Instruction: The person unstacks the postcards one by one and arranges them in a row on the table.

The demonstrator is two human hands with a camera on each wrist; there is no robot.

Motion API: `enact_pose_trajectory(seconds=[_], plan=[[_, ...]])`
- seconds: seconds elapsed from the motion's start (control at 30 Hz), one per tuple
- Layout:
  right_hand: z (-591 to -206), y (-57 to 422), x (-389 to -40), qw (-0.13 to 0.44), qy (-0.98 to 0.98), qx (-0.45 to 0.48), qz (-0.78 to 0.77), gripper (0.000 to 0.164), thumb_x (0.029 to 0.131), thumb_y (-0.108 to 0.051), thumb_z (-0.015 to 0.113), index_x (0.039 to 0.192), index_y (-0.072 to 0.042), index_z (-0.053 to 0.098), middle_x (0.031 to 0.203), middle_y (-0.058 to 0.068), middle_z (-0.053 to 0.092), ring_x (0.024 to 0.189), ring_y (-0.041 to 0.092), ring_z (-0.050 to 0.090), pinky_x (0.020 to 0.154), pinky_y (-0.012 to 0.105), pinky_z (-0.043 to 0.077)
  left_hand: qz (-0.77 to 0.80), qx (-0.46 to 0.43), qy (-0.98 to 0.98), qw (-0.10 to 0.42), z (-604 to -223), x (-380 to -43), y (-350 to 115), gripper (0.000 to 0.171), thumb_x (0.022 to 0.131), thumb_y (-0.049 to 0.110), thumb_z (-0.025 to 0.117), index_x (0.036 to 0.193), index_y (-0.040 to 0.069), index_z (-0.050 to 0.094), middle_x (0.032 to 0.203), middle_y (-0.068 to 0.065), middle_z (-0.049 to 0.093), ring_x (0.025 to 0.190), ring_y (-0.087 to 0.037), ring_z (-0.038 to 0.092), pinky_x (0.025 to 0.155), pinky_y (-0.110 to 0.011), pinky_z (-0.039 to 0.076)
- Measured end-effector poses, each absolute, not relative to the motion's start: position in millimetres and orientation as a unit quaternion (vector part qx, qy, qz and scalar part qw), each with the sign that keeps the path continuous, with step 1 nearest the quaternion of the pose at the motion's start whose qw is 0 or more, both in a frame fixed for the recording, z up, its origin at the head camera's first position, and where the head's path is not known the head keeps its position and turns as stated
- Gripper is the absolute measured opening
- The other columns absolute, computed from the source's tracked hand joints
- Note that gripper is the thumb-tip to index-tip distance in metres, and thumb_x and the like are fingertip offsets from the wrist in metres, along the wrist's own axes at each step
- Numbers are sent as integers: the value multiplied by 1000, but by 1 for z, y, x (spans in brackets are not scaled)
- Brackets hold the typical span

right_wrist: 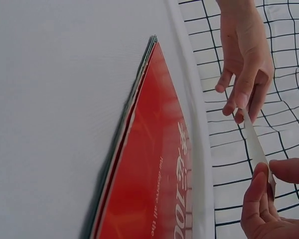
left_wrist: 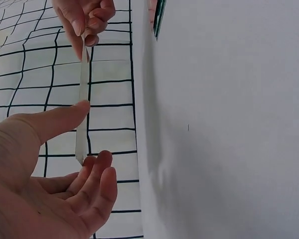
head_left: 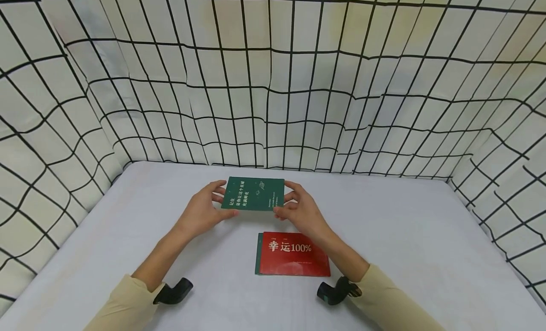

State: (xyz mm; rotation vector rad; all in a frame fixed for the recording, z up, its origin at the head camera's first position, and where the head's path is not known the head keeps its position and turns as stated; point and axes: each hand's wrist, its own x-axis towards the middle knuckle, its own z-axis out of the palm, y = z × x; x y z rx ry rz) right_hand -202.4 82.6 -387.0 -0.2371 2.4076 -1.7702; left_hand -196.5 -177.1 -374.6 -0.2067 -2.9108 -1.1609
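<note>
A green card (head_left: 256, 193) with white Chinese writing and a small planet drawing is held up over the far part of the table. My left hand (head_left: 202, 211) pinches its left end, thumb along the near edge and fingers behind. At the opposite end, my right hand (head_left: 304, 211) pinches the near right corner between thumb and fingers. Both wrist views show the card nearly edge-on, as a thin pale strip (left_wrist: 82, 124). Nearer to me lies a red card (head_left: 294, 262) with white lettering, on top of a small stack whose green edge (head_left: 258, 255) sticks out at the left.
A white cloth covers the table (head_left: 204, 283). White walls with a black grid (head_left: 281, 98) stand behind and at both sides. Black wrist cameras (head_left: 174, 291) sit by the cuffs of the pale yellow sleeves (head_left: 128, 305).
</note>
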Motion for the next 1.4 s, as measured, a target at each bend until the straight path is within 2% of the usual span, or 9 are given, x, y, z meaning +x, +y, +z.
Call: enact_pose_trajectory(seconds=[0.4, 0.67, 0.93, 1.2, 1.4], plan=[[-389, 72, -206, 69, 807, -101, -577, 79, 92, -10, 78, 160, -9, 37, 115, 10, 71, 86, 11, 72, 84, 26, 60, -373, -48, -927, 7, -374, -195, -187, 87, 85, 24, 87, 154, -5, 42, 139, -24, 61, 124, -40, 63, 82, -36, 55], [-394, 66, -204, 52, 818, -116, -561, 68, 94, -16, 78, 153, -4, 45, 106, 9, 76, 87, 23, 77, 82, 27, 61, -390, -29, -920, 1, -378, -192, -192, 87, 86, 28, 85, 154, -5, 41, 143, -27, 56, 127, -42, 61, 82, -40, 57], [-403, 62, -203, 48, 823, -110, -555, 62, 93, -17, 80, 147, -4, 51, 99, 9, 76, 83, 27, 75, 70, 23, 58, -387, -11, -922, -10, -381, -190, -198, 87, 87, 32, 84, 155, -2, 42, 144, -25, 56, 127, -41, 61, 78, -34, 56], [-398, 52, -202, 57, 818, -122, -559, 63, 94, -12, 77, 151, -5, 50, 109, 11, 70, 87, 13, 71, 73, 24, 59, -379, -4, -926, -1, -380, -192, -209, 87, 87, 32, 85, 155, -2, 43, 138, -25, 57, 122, -40, 63, 75, -27, 51], [-396, 46, -202, 47, 821, -121, -557, 63, 95, -12, 75, 152, -7, 50, 114, 12, 68, 94, 16, 69, 73, 25, 60, -376, -5, -926, 3, -379, -195, -212, 87, 87, 31, 84, 155, -4, 42, 136, -26, 55, 121, -42, 63, 74, -27, 51]])
